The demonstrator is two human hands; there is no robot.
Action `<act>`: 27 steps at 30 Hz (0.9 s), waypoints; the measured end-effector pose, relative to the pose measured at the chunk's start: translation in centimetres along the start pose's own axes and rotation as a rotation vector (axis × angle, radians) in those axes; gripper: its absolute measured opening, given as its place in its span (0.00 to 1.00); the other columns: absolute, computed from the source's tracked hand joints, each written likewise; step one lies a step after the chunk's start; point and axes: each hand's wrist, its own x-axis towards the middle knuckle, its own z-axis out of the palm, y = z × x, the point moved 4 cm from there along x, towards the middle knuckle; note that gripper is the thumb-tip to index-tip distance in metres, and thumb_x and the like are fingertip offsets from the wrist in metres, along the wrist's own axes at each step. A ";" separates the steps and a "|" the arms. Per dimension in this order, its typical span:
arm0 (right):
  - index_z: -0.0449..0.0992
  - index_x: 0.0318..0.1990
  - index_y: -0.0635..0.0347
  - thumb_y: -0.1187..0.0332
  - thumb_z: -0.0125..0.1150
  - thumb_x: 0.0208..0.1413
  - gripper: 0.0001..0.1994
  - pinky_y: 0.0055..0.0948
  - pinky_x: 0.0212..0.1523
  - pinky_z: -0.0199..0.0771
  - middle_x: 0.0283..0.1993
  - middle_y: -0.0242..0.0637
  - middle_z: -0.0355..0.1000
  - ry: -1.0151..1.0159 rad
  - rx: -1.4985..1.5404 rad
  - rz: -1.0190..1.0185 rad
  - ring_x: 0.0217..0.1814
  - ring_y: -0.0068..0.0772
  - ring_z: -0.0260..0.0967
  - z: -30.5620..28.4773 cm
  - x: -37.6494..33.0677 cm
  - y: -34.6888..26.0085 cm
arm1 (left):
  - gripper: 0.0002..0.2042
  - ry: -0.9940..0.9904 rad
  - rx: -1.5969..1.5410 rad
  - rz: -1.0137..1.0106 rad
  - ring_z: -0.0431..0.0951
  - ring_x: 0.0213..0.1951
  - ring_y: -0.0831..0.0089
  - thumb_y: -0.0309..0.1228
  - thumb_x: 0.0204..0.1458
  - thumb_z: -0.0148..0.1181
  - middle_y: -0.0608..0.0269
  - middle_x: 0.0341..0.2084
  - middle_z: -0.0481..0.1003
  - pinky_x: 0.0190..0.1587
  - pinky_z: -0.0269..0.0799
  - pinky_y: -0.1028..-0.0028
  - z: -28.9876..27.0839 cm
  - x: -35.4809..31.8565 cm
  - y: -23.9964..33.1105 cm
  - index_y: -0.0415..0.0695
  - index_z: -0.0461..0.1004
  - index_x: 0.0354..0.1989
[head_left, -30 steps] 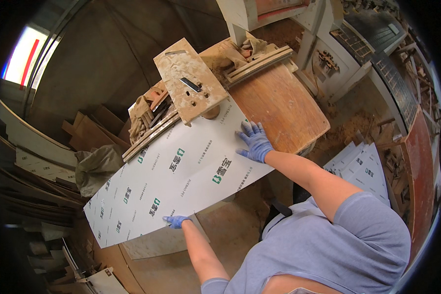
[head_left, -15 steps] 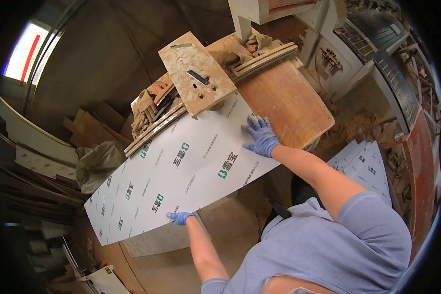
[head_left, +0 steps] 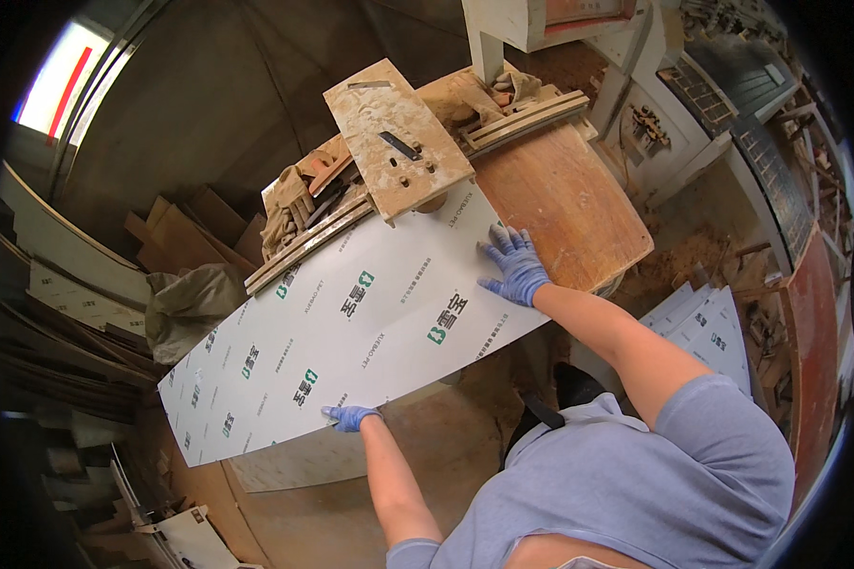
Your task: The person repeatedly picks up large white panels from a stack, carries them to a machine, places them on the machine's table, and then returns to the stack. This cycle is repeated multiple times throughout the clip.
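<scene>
A long white panel [head_left: 280, 365] with printed film lies slantwise along a wooden fence [head_left: 313, 242], its right end on a brown worktable [head_left: 565, 204]. My right hand [head_left: 516, 267], in a blue glove, rests on the panel near its right end, fingers spread flat. At the near long edge, my left hand [head_left: 353, 418], also blue-gloved, grips the panel with the thumb on top; its other fingers are partly hidden. A dusty wooden board [head_left: 394, 133] with holes and a dark metal piece sits above the fence, over the panel's far edge.
Work gloves [head_left: 289, 204] and tools lie behind the fence. A pale machine housing [head_left: 531, 24] stands beyond the table. More printed white panels [head_left: 697, 327] lean at right. A crumpled sack [head_left: 194, 308] and board offcuts [head_left: 185, 228] are at left.
The view has shifted slightly, so the table and fence appear a little farther right. Both hands keep about the same places on the panel, which shows no clear movement along the fence.
</scene>
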 end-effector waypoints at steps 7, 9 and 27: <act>0.58 0.62 0.49 0.40 0.47 0.50 0.35 0.50 0.68 0.29 0.69 0.46 0.43 0.019 -0.001 -0.008 0.71 0.52 0.36 -0.3 0.0 -0.3 | 0.30 -0.049 0.030 0.000 0.73 0.46 0.55 0.49 0.52 0.56 0.45 0.51 0.68 0.47 0.72 0.63 0.1 2.3 -1.4 0.38 0.61 0.56; 0.59 0.62 0.50 0.40 0.47 0.50 0.35 0.50 0.68 0.29 0.69 0.46 0.44 0.043 0.005 -0.019 0.71 0.51 0.36 0.0 0.0 -0.2 | 0.30 -0.059 0.012 0.027 0.72 0.46 0.55 0.49 0.52 0.55 0.45 0.51 0.68 0.47 0.72 0.63 0.2 2.1 -1.2 0.38 0.62 0.56; 0.59 0.62 0.51 0.39 0.48 0.50 0.36 0.54 0.67 0.29 0.69 0.49 0.40 0.046 0.049 0.061 0.70 0.56 0.34 0.3 -8.0 1.3 | 0.36 -0.102 0.336 -0.099 0.75 0.42 0.51 0.58 0.54 0.43 0.39 0.44 0.72 0.43 0.74 0.61 -3.1 1.7 -1.5 0.28 0.67 0.48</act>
